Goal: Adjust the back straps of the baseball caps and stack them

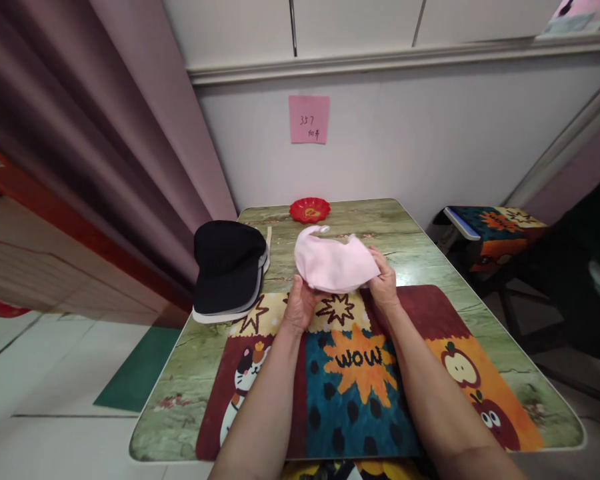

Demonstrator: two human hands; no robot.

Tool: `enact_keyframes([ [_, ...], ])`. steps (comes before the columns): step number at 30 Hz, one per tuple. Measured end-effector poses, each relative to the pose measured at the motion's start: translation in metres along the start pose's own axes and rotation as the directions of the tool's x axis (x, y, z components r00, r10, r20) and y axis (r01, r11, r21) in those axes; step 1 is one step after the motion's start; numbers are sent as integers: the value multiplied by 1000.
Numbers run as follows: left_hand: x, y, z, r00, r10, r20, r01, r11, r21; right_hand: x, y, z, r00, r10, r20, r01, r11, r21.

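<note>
A pale pink fabric cap [335,263] is held up over the table, with a curved notch and a small loose strap along its upper edge. My left hand [301,303] grips its lower left edge, thumb on the near side. At the right end, my right hand [383,279] pinches the cloth between thumb and fingers; some fingertips are hidden behind it. To the left of my hands lies a stack of caps, a black cap [227,267] on top with grey and white brims showing beneath.
A patterned mat [360,427] lies under my forearms on the green marbled table [170,407]. At the back sits a red scalloped dish [310,211]. A pink note [309,120] is on the wall, a curtain [145,100] hangs left, and a stool [500,230] stands right.
</note>
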State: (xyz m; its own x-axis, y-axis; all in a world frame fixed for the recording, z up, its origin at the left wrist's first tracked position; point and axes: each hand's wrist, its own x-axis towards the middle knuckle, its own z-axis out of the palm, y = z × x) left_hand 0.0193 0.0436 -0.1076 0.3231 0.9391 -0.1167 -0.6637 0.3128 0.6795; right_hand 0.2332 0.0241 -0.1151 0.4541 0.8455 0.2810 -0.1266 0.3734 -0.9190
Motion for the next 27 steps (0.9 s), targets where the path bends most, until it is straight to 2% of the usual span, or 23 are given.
enact_keyframes([
  [3,-2,0,0,998,-66,-13,65,997,-37,-1,0,-2,971,-237,13,233,941,-245],
  [6,-1,-2,0,993,-81,-81,80,997,-21,-3,3,-1,969,-246,-13,233,934,-270],
  [9,2,-5,1,987,14,-163,-18,1000,-26,-4,7,4,988,-126,-88,109,979,-175],
  [12,5,-7,3,965,78,-250,-94,994,-55,-5,10,9,987,101,-124,-98,995,22],
  [15,5,-9,4,949,120,-291,-145,987,-64,-10,10,15,953,303,-20,-294,937,188],
  [17,5,-12,5,945,158,-287,-178,983,-46,-15,9,19,938,342,63,-347,914,211],
  [19,4,-17,4,947,178,-269,-185,983,-2,-19,9,23,946,306,106,-319,937,146],
  [21,2,-23,4,950,189,-250,-173,981,85,-22,12,24,973,217,80,-221,975,34],
  [24,2,-31,2,945,225,-239,-169,957,234,-24,18,20,993,107,-47,-112,985,-132],
  [27,2,-34,-2,921,267,-284,-183,939,290,-26,19,15,986,83,-145,-120,956,-267],
])
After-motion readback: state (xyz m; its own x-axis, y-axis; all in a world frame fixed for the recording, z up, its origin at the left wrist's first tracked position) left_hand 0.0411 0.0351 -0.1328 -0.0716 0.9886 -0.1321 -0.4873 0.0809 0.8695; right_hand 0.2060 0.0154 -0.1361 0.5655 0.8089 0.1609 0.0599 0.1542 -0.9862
